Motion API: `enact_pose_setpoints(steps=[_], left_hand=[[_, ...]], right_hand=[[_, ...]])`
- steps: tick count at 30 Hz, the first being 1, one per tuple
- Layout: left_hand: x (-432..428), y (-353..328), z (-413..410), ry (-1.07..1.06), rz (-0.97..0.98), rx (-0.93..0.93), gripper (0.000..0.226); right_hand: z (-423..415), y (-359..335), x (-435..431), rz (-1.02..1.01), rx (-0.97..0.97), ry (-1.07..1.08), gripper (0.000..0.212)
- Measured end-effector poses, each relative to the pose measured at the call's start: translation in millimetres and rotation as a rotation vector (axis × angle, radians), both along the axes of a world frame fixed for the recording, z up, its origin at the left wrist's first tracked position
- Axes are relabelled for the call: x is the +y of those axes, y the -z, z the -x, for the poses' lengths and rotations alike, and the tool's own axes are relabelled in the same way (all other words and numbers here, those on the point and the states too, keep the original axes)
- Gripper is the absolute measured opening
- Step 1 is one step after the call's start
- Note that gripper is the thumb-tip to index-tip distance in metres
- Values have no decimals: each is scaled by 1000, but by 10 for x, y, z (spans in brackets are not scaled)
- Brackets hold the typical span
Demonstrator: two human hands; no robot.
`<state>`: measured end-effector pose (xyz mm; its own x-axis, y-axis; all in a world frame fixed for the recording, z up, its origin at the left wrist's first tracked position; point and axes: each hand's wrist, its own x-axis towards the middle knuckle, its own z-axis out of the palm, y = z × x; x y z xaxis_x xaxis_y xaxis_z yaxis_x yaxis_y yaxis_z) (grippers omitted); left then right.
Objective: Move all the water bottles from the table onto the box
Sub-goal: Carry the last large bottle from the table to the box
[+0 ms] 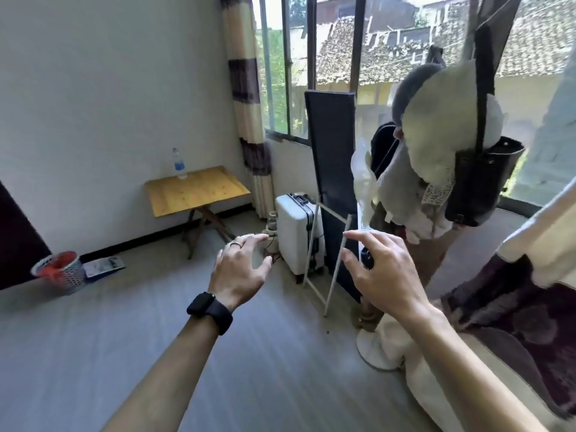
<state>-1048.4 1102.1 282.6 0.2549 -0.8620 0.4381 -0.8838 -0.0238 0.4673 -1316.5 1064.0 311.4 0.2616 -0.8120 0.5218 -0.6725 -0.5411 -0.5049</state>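
Observation:
One clear water bottle [179, 164] with a blue label stands upright at the back left corner of a small wooden folding table [199, 194] against the far wall. My left hand [240, 269], with a ring and a black watch on the wrist, floats in mid-air with relaxed fingers and holds nothing. My right hand [385, 269] is raised beside it, fingers spread and empty. Both hands are far from the bottle, several steps short of the table. No box is in view.
A white suitcase [296, 232] stands right of the table, beside a tall dark panel on a white stand [332, 169]. A coat rack with bags and clothes [442, 157] crowds the right. A red-lined basket [60, 271] sits on the floor at left. A bed edge [511, 322] is at right.

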Motion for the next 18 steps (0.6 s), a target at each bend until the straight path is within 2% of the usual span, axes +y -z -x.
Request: enact_pose_setpoints(steps=[6, 12, 18], left_hand=[[-217, -148, -497, -228, 56, 6, 41], [-449, -46, -1289, -407, 62, 105, 39], [-989, -23, -2306, -450, 110, 155, 39]], right_hand=[[-558, -156, -874, 29, -21, -202, 36], [-1605, -9, -1532, 15, 17, -402, 37], [-2759, 87, -2229, -21, 4, -473, 37]])
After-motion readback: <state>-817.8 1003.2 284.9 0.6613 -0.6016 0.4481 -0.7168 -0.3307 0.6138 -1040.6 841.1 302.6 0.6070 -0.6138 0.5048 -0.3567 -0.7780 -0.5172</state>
